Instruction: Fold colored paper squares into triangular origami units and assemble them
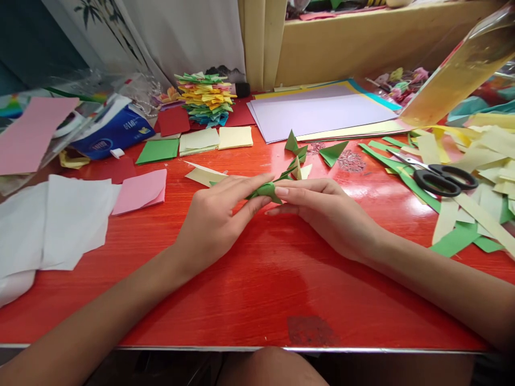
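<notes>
Between my two hands, over the middle of the red table point(241, 300), is a folded piece of green paper point(269, 189). My left hand point(221, 209) pinches its left part between thumb and fingers. From the other side my right hand point(322, 206) grips it with thumb and forefinger, fingers partly hiding the folds. Just behind lie several small folded green triangles point(293, 142), and a separate green triangle point(333, 154) rests to their right. A cream paper piece point(205, 176) sticks out behind my left hand.
Black-handled scissors point(436, 179) lie on paper scraps at right, near a tilted bottle point(458, 69). Lilac sheets point(322, 110) and a stack of folded coloured paper point(207, 99) stand at the back. Pink squares point(140, 191), white paper point(72, 220) and a blue packet point(115, 128) are left.
</notes>
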The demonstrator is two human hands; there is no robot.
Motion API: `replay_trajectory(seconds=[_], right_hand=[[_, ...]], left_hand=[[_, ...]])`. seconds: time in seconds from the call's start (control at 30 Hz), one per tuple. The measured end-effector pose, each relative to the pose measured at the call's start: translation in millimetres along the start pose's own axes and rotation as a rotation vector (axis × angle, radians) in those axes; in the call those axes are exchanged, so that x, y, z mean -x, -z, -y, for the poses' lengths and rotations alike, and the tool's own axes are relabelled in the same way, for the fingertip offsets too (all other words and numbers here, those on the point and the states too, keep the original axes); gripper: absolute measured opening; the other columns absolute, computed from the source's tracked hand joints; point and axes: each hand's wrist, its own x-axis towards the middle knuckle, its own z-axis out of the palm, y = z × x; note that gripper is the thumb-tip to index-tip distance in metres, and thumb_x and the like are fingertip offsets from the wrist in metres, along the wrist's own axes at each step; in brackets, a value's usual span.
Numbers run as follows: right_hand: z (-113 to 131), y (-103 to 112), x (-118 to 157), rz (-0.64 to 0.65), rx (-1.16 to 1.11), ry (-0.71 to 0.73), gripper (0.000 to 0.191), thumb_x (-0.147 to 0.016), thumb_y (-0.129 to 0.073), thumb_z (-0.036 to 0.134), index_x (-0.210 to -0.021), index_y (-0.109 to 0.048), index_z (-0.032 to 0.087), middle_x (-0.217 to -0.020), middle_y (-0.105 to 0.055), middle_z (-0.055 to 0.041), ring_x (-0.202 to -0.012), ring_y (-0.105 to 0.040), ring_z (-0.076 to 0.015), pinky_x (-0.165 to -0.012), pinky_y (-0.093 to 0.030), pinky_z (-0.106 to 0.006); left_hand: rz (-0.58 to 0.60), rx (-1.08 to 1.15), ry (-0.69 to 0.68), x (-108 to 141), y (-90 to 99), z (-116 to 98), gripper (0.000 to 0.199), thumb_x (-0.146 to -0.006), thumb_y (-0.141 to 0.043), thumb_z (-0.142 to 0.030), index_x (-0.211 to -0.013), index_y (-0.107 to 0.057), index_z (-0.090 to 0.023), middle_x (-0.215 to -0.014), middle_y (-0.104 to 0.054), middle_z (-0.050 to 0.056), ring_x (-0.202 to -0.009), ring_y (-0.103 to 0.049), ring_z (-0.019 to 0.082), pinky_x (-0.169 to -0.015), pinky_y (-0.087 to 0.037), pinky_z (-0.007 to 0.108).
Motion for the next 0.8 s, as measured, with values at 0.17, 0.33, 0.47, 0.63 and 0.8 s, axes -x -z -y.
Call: replay_trajectory(seconds=[0.17,0.33,0.47,0.63,0.8], right_hand=[[1.4,3.0,-3.1,-0.024,0.097,0.028,0.020,-0.076,-0.058,0.036,-0.085,-0.069,0.022,-0.090,-0.066,-0.0029,-0.089,-0.059,-0.0187,-0.078,-0.046,-0.034],[0.5,8.5,-7.8,-0.118,0.154,0.070,0.027,-0.074,-0.060,0.039,-0.093,-0.063,0.021,-0.089,-0.062,-0.0030,-0.075,-0.060,-0.0138,-0.067,-0.051,-0.029],[0.9,6.6,-7.3,-0.051,0.132,0.030,0.032,-0.074,-0.058,0.043,-0.097,-0.061,0.020,-0.087,-0.061,-0.0029,-0.065,-0.060,-0.0116,-0.062,-0.053,-0.028],[1.5,2.8,-4.9,-0.017,0.124,0.025,0.031,-0.076,-0.057,0.040,-0.099,-0.061,0.019,-0.090,-0.062,-0.0040,-0.076,-0.062,-0.0141,-0.072,-0.053,-0.030],[-0.3,4.0,-5.2,-0.042,0.155,0.005,0.040,-0.077,-0.058,0.029,-0.116,-0.050,0.020,-0.087,-0.064,-0.0038,-0.077,-0.063,-0.0148,-0.076,-0.053,-0.032]], left_hand=[[-0.072,0.160,0.178,-1.3,1.8,-3.1,0.022,-0.078,-0.055,-0.028,-0.099,-0.061,-0.025,-0.096,-0.066,-0.001,-0.090,-0.060,0.016,-0.081,-0.045,0.026],[-0.097,0.278,0.201,-1.5,-0.4,-0.4,0.018,-0.077,-0.057,-0.029,-0.094,-0.059,-0.022,-0.090,-0.066,-0.001,-0.081,-0.062,0.015,-0.073,-0.049,0.025],[-0.089,0.251,0.148,-1.2,-0.6,-0.5,0.015,-0.079,-0.056,-0.028,-0.092,-0.060,-0.023,-0.088,-0.065,-0.001,-0.079,-0.061,0.014,-0.071,-0.049,0.025],[-0.068,0.166,0.085,-2.1,1.5,-0.3,0.020,-0.081,-0.052,-0.025,-0.099,-0.060,-0.027,-0.095,-0.063,0.000,-0.084,-0.059,0.014,-0.074,-0.048,0.027],[0.009,0.129,0.090,-4.0,3.0,1.6,0.021,-0.082,-0.049,-0.023,-0.100,-0.060,-0.027,-0.093,-0.063,0.000,-0.085,-0.058,0.015,-0.074,-0.047,0.028]])
